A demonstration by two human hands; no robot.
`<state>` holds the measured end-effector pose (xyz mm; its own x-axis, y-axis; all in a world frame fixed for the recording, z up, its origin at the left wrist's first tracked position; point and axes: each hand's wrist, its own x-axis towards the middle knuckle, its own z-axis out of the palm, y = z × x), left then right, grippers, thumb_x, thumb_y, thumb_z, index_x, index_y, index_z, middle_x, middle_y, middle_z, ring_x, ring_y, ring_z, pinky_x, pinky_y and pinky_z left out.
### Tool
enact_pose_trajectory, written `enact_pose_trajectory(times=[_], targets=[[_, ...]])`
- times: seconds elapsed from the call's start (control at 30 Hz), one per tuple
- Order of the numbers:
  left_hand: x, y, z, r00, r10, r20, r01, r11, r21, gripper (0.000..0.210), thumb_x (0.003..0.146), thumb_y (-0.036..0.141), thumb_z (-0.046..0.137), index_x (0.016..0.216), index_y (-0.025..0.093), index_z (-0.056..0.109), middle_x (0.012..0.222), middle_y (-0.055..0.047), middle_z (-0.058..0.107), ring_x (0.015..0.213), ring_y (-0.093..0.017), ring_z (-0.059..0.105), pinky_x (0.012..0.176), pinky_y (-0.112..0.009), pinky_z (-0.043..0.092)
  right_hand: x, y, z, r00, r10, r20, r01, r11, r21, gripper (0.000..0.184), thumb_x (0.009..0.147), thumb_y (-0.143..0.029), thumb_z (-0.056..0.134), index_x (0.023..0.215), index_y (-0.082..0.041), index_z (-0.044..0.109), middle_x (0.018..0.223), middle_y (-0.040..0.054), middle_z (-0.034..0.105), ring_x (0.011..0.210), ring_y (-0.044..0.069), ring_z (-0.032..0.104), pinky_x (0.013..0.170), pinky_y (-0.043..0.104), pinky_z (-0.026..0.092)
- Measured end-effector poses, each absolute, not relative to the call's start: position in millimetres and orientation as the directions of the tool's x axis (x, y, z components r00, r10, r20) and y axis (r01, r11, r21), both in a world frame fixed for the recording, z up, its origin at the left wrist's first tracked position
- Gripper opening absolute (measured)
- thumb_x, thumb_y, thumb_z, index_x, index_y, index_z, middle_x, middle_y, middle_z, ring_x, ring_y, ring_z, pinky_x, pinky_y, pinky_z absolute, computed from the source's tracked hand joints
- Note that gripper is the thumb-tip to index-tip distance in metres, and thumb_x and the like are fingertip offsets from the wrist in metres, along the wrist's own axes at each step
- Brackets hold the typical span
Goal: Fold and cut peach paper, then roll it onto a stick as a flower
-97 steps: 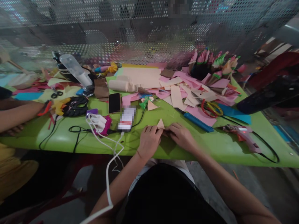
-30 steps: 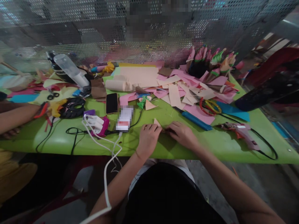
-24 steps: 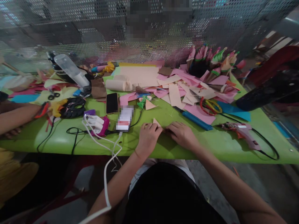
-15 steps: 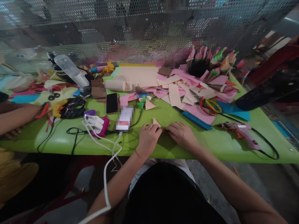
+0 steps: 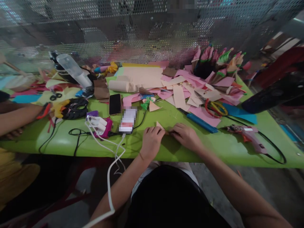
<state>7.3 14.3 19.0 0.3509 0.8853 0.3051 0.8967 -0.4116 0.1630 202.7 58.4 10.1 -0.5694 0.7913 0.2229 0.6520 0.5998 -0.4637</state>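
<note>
Peach paper [image 5: 160, 125] sits near the front edge of the green table [image 5: 225, 148], tip toward eleven o'clock, gripped by the left hand [image 5: 152, 139], fingers curled, knuckles up. Right hand [image 5: 186, 136] at its three o'clock, pointing inward, fingers bunched narrow; can't tell from here if it's pinching anything. Forearms [image 5: 125, 180] slant in from seven and five o'clock.

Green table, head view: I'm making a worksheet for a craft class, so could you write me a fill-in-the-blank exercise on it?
1. The tip of the pale paper sticks out past the person's ____ hand.
2. The pink glue gun lies to the ____ of the right hand.
3. The tabletop is bright ____.

Missing words: left; right; green.
</note>
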Motion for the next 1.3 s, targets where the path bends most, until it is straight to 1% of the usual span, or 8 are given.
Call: enact_pose_trajectory(times=[0.13, 0.27, 0.47, 0.57, 0.7, 0.9, 1.1, 1.3], targets=[[8.2, 17.4, 20.6, 0.363, 0.889, 0.28, 0.899, -0.413, 0.146, 0.014, 0.095, 0.019, 0.054, 0.1, 0.023, 0.066, 0.098, -0.002, 0.068, 0.092, -0.021, 0.059, 0.082, -0.037, 0.042, 200.2, 60.5, 10.2, -0.529, 0.824, 0.203, 0.657, 0.55, -0.515, 0.014, 0.09, -0.015, 0.056, 0.088, -0.021, 0.068, 0.087, 0.0048, 0.068, 0.083, 0.02, 0.063, 0.07, 0.029, 0.044], [9.1, 20.8, 21.0, 0.387, 0.882, 0.268, 0.901, -0.423, 0.092, 0.013, 0.095, 0.019, 0.053, 0.099, 0.021, 0.065, 0.095, -0.004, 0.067, 0.089, -0.021, 0.059, 0.08, -0.037, 0.043, 197.3, 59.7, 10.5, -0.486, 0.844, 0.229, 0.683, 0.53, -0.503, 0.015, 0.09, -0.014, 0.055, 0.089, -0.021, 0.068, 0.089, 0.0049, 0.069, 0.083, 0.02, 0.063, 0.07, 0.029, 0.044], [10.5, 20.2, 21.5, 0.392, 0.877, 0.278, 0.901, -0.427, 0.078, 0.017, 0.097, 0.019, 0.049, 0.099, 0.02, 0.066, 0.096, -0.005, 0.065, 0.09, -0.02, 0.06, 0.08, -0.036, 0.044, 199.6, 44.4, 13.6, -0.502, 0.759, 0.414, 0.716, 0.633, -0.294, 0.019, 0.094, -0.017, 0.053, 0.095, -0.021, 0.072, 0.09, 0.0059, 0.072, 0.081, 0.021, 0.061, 0.073, 0.032, 0.041], [11.2, 20.0, 22.4, 0.387, 0.882, 0.27, 0.904, -0.42, 0.077, 0.016, 0.096, 0.018, 0.05, 0.098, 0.02, 0.066, 0.096, -0.005, 0.065, 0.089, -0.02, 0.06, 0.08, -0.035, 0.044, 200.7, 34.0, 13.8, -0.55, 0.716, 0.43, 0.712, 0.671, -0.207, 0.024, 0.094, -0.015, 0.051, 0.103, -0.021, 0.072, 0.094, 0.0054, 0.074, 0.085, 0.02, 0.061, 0.075, 0.033, 0.039], [12.5, 20.0, 22.3, 0.387, 0.874, 0.295, 0.907, -0.418, 0.049, 0.015, 0.096, 0.02, 0.051, 0.094, 0.02, 0.066, 0.096, -0.005, 0.066, 0.093, -0.021, 0.06, 0.083, -0.036, 0.043, 197.9, 27.7, 12.3, -0.562, 0.713, 0.419, 0.733, 0.664, -0.146, 0.024, 0.094, -0.014, 0.051, 0.103, -0.02, 0.073, 0.096, 0.0056, 0.075, 0.085, 0.02, 0.06, 0.075, 0.033, 0.038], [10.2, 13.1, 19.3, 0.4, 0.86, 0.317, 0.906, -0.424, 0.005, 0.024, 0.099, 0.017, 0.044, 0.11, 0.019, 0.065, 0.097, -0.005, 0.069, 0.093, -0.02, 0.061, 0.083, -0.036, 0.042, 192.0, 34.0, 10.8, -0.522, 0.76, 0.386, 0.768, 0.616, -0.176, 0.028, 0.091, -0.009, 0.05, 0.105, -0.019, 0.072, 0.096, 0.0067, 0.074, 0.086, 0.021, 0.059, 0.073, 0.033, 0.038], [7.3, 3.7, 18.9, 0.394, 0.868, 0.302, 0.908, -0.418, 0.016, 0.023, 0.098, 0.018, 0.045, 0.112, 0.02, 0.064, 0.104, -0.005, 0.069, 0.092, -0.018, 0.062, 0.086, -0.035, 0.043, 190.9, 39.8, 7.9, -0.52, 0.773, 0.363, 0.756, 0.614, -0.227, 0.023, 0.095, -0.018, 0.052, 0.1, -0.023, 0.074, 0.09, 0.0066, 0.072, 0.083, 0.021, 0.057, 0.072, 0.033, 0.039], [4.4, -2.0, 15.9, 0.413, 0.858, 0.305, 0.9, -0.436, 0.007, 0.026, 0.098, 0.018, 0.045, 0.118, 0.018, 0.063, 0.108, -0.007, 0.068, 0.091, -0.018, 0.062, 0.085, -0.034, 0.046, 194.1, 37.8, 3.9, -0.565, 0.735, 0.375, 0.721, 0.66, -0.21, 0.026, 0.097, -0.018, 0.048, 0.095, -0.022, 0.074, 0.084, 0.0067, 0.068, 0.078, 0.02, 0.054, 0.07, 0.032, 0.04]])
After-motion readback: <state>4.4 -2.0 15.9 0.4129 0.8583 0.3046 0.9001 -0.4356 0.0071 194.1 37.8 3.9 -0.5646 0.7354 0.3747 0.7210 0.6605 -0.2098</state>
